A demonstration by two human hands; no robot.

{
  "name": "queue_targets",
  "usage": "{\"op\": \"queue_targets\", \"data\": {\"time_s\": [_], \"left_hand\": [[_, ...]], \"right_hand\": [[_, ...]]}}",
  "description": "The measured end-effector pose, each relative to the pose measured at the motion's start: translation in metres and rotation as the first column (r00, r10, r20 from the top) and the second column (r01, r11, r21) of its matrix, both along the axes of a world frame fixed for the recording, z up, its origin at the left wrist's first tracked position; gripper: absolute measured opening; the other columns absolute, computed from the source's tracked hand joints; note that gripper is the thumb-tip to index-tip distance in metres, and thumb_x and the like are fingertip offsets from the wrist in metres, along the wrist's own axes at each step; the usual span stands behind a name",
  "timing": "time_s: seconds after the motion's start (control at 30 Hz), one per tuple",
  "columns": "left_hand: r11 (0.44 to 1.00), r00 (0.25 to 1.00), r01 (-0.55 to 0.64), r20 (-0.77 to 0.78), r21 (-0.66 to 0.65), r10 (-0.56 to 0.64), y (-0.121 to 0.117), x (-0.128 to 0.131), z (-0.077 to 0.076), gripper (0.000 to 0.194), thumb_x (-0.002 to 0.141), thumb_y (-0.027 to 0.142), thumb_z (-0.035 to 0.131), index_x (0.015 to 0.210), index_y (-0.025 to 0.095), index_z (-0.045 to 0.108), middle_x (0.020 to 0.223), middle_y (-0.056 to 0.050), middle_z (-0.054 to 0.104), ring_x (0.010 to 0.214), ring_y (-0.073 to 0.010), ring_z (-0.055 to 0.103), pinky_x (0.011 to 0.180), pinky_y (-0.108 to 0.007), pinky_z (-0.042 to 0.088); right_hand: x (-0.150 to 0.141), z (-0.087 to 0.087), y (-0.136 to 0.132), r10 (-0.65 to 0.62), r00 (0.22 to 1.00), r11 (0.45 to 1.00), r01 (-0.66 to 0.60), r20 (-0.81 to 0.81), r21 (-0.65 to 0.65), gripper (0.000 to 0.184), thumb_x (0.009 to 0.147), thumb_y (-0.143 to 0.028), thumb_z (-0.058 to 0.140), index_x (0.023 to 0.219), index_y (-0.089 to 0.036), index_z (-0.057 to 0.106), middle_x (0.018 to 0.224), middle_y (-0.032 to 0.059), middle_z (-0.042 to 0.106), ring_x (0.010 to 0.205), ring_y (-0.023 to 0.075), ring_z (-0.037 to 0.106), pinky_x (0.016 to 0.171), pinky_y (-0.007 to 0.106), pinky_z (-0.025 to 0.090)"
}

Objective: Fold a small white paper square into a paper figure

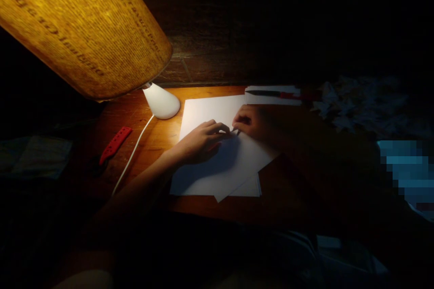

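My left hand rests over white paper sheets, fingers bent and a little apart, the fingertips beside a tiny pale bit between the two hands. Right across from it, my right hand is closed in a pinch, thumb and forefinger meeting close to the left fingertips. What the pinch holds is too small and dark to make out. The top sheet lies at an angle over others, and shadow from my hands covers much of it.
A lamp with a yellow printed shade and white base leans in from the left, its cord crossing the wooden table. A red-handled tool lies left. A knife rests on a paper stack; a crumpled-looking white heap sits right.
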State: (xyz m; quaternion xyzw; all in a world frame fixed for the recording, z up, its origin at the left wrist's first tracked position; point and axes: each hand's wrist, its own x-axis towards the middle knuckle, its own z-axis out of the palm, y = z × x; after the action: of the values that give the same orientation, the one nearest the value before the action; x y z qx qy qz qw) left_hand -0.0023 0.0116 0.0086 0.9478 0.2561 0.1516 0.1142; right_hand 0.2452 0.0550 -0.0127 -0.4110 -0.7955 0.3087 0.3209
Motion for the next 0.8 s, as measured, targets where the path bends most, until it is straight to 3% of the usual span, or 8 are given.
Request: {"op": "queue_targets", "data": {"time_s": [0.27,0.43,0.6,0.8], "left_hand": [[1.000,1.000,-0.014,-0.010,0.014,0.014,-0.003,0.001,-0.002,0.059,0.099,0.010,0.057,0.154,0.031,0.060,0.135,-0.011,0.067,0.112,-0.0262,0.062,0.097,-0.043,0.057],[0.999,0.999,-0.030,-0.030,0.036,0.031,-0.002,0.001,-0.005,0.051,0.099,0.014,0.057,0.148,0.025,0.063,0.142,-0.014,0.064,0.122,-0.0307,0.060,0.102,-0.049,0.056],[0.999,0.999,-0.036,-0.028,0.022,0.036,-0.002,0.001,-0.006,0.053,0.098,0.013,0.059,0.147,0.032,0.064,0.141,-0.010,0.066,0.124,-0.0298,0.061,0.104,-0.050,0.056],[0.999,0.999,-0.024,-0.036,0.026,0.025,-0.004,0.005,-0.005,0.055,0.098,0.013,0.057,0.149,0.031,0.065,0.141,-0.012,0.065,0.119,-0.0299,0.060,0.100,-0.049,0.057]], "right_hand": [[-0.007,0.002,-0.007,-0.077,0.997,0.996,0.078,0.031,-0.048,0.013,0.085,-0.015,0.068,0.073,-0.020,0.066,0.089,0.0060,0.063,0.076,0.0185,0.055,0.072,0.037,0.043],[-0.009,0.002,-0.011,-0.084,0.995,0.996,0.084,0.045,0.003,0.017,0.091,-0.014,0.062,0.076,-0.022,0.057,0.093,0.0054,0.061,0.076,0.0181,0.053,0.074,0.037,0.043],[-0.008,-0.001,-0.012,-0.070,0.996,0.996,0.066,0.062,0.066,0.020,0.091,-0.011,0.060,0.078,-0.024,0.052,0.093,0.0051,0.059,0.079,0.0196,0.053,0.076,0.037,0.043],[-0.007,0.002,-0.013,-0.045,0.994,0.997,0.038,0.099,0.072,0.019,0.092,-0.011,0.058,0.080,-0.025,0.050,0.095,0.0060,0.058,0.081,0.0207,0.053,0.078,0.039,0.044]]}}
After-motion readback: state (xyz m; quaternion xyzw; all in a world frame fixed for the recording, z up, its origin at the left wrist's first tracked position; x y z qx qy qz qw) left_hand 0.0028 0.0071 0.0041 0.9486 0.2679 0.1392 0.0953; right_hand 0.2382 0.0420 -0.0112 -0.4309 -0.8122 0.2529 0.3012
